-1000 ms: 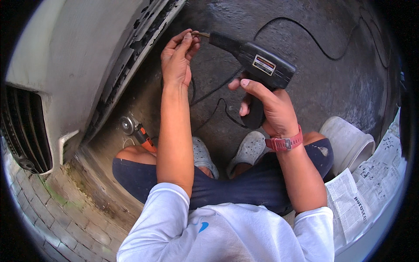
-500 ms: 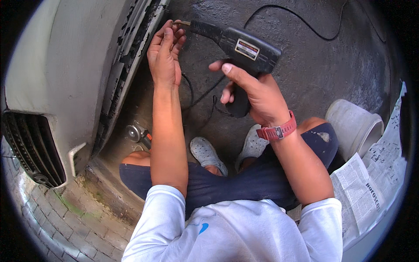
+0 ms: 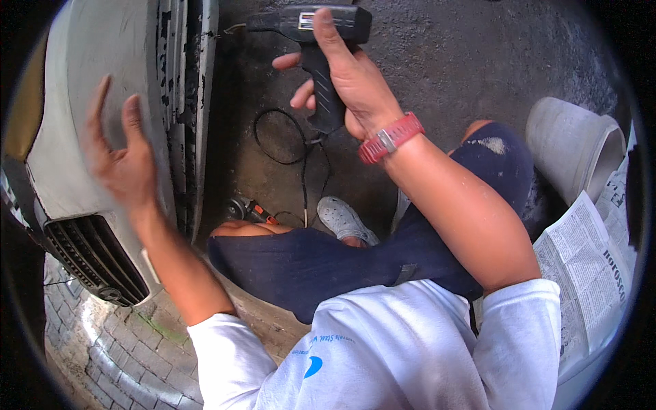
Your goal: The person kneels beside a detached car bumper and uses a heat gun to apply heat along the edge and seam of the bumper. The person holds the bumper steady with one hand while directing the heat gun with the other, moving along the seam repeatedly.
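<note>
A black pistol-shaped plastic welding gun (image 3: 324, 85) is in my right hand (image 3: 365, 85), gripped at its handle. My thumb lies along its body and some fingers stick out past the handle. The gun's thin metal tip (image 3: 234, 29) points left, close to the edge of a grey car bumper (image 3: 126, 48). Over the bumper's face I hold my left hand (image 3: 130, 164), fingers spread and slightly blurred, with nothing in it. Whether it touches the bumper I cannot tell. From the gun's handle a black cord (image 3: 305, 171) loops down to the ground.
An angle grinder (image 3: 253, 210) with orange parts lies by my left knee. At right, a whitish bucket (image 3: 567, 147) lies tipped beside spread newspaper (image 3: 581, 266). The bumper's dark grille (image 3: 96, 256) sits above paving bricks (image 3: 130, 355).
My left hand has left the gun's tip and swung left over the bumper, opening. My right hand has carried the gun left and upward in view. The view has shifted too.
</note>
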The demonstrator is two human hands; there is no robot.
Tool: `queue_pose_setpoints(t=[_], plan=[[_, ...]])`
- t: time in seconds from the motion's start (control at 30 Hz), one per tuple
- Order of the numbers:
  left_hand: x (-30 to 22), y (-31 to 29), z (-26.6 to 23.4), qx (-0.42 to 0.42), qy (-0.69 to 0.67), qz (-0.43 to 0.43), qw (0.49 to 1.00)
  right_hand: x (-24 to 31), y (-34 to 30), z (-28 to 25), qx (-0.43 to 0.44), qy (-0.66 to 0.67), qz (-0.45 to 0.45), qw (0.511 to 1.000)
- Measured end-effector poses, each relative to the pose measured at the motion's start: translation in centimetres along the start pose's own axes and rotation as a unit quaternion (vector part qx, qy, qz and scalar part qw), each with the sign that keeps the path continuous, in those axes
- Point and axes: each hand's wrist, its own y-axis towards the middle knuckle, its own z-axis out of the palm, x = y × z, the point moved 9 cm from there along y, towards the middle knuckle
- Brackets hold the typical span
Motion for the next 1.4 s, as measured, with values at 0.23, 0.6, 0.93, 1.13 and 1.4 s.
queue_pose_setpoints(t=[0.23, 0.6, 0.93, 1.13, 1.4], plan=[[-0.7, 6.6, -2.8, 0.042, 0.274, 0.301, 0.912, -5.7, 2.9, 0.1, -0.042, 0.187, 0.075, 0.979], [0.7, 6.8, 1.3, 0.079, 0.305, 0.292, 0.903, -14.6, 3.7, -1.1, -0.068, 0.335, 0.11, 0.933], [0.1, 6.7, 1.6, 0.091, 0.301, 0.311, 0.897, -15.4, 4.6, 0.4, -0.055, 0.34, 0.117, 0.931], [0.1, 6.8, 1.7, 0.094, 0.307, 0.318, 0.892, -15.8, 4.5, 1.4, -0.065, 0.369, 0.139, 0.917], [0.3, 6.7, 1.7, 0.093, 0.314, 0.317, 0.89, -15.6, 3.6, 3.4, -0.076, 0.438, 0.197, 0.874]])
